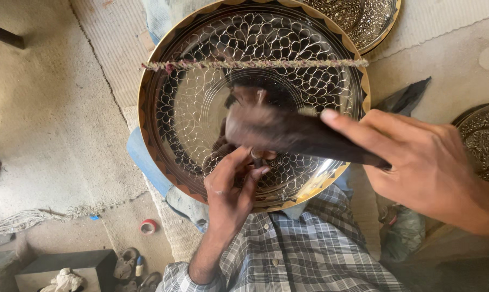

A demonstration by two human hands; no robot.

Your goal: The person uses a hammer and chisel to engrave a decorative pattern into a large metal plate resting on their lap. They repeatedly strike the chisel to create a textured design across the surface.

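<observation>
Right hand (434, 167) clamps dark mallet (288, 132) — left hand (233, 189) pinches punch (258, 157) on engraved tray (201, 97).

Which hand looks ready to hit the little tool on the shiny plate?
Probably the right hand: it grips the dark mallet, whose blurred head is just above the small tool. The left hand is busy pinching that tool against the engraved plate.

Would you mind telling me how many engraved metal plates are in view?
3: the large plate under both hands, one at the top edge, one at the right edge; both cropped.
</observation>
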